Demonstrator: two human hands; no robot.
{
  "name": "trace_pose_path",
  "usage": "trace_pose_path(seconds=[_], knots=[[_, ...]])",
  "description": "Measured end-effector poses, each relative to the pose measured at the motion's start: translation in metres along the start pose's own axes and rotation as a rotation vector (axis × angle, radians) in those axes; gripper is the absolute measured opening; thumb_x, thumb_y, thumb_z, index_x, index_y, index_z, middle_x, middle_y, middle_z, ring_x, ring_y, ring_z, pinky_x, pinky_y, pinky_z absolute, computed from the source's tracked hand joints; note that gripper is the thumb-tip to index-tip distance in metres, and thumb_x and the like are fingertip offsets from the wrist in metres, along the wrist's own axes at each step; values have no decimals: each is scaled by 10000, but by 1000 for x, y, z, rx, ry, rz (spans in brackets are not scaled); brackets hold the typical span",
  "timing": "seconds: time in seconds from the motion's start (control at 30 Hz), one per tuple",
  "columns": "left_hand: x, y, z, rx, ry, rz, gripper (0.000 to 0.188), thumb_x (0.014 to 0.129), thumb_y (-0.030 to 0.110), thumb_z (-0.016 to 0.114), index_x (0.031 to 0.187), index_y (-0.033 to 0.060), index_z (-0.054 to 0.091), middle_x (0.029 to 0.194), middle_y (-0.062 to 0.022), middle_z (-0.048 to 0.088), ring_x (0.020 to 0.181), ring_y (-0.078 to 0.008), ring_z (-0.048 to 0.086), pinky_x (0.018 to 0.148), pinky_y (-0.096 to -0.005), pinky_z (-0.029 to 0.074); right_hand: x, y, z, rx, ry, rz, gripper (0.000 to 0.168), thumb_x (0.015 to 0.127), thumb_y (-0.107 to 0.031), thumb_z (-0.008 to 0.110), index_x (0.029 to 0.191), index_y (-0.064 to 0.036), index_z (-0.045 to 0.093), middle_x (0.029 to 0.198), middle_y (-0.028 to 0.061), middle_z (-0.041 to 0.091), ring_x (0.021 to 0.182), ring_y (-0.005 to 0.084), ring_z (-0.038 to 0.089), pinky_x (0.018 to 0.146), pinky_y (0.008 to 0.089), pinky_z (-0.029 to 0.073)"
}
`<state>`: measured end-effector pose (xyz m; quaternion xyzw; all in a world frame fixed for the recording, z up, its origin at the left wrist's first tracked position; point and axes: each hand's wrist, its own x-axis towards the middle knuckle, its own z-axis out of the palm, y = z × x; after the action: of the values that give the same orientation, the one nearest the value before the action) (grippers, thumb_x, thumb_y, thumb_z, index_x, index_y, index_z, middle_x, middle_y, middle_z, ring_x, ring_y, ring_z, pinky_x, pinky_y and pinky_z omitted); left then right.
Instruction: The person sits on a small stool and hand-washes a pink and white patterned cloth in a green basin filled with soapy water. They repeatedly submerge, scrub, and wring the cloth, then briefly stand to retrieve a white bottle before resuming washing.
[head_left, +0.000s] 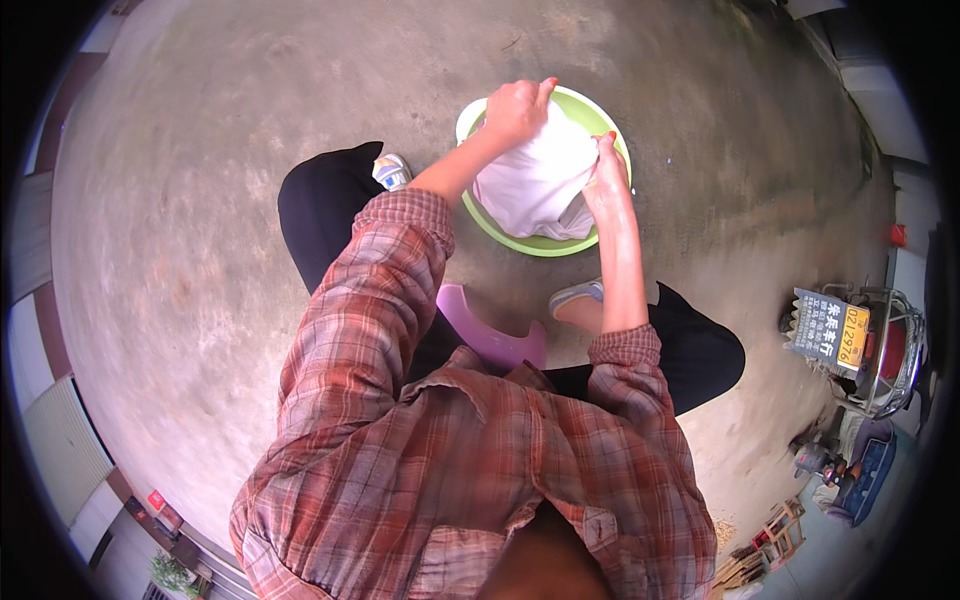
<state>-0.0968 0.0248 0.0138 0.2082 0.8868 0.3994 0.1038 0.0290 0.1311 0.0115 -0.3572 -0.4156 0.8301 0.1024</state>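
Observation:
A light green plastic basin (517, 244) stands on the floor before me, between my feet. White cloth (536, 184), perhaps a garment, fills much of it and is drawn up towards its far side. My left hand (517, 111) grips the cloth over the far rim, its thumb pointing to the right. At the basin's right side my right hand (609, 174) holds another part of the cloth, thumb up. Between the two hands the cloth is stretched. Whatever lies beneath it in the basin is hidden.
I sit low, a pink plastic stool (495, 337) showing between my legs. Concrete floor (187, 225) spreads around. At the right stands a vehicle's rear (885, 360) with a metal rack and plates bearing writing. A small wooden frame (784, 531) and a potted plant (171, 574) stand behind me.

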Motion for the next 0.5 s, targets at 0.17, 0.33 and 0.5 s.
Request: trace_pose_path(seconds=[0.17,0.33,0.5], knots=[[21,-44,-7,-165,142,-333,509,856,469,462,796,5,660,835,-262,612,880,-411,582,782,-444,440,17,27,-79,-788,289,-142,371,920,-303,454,1121,5,501,1084,179,585,1013,244,570,873,328,424],[20,-109,7,-198,210,-474,499,839,455,492,856,-19,647,887,-264,611,906,-400,582,793,-442,435,-9,88,-124,-1042,182,-234,448,787,-326,644,1099,-22,538,1070,181,586,1020,289,556,876,361,417],[12,-112,8,-179,303,-464,506,808,471,536,827,-27,626,864,-249,617,872,-380,593,776,-434,438,-36,111,-99,-1161,54,-504,569,646,-223,759,1142,-66,530,1141,176,529,1087,329,478,932,408,369]])
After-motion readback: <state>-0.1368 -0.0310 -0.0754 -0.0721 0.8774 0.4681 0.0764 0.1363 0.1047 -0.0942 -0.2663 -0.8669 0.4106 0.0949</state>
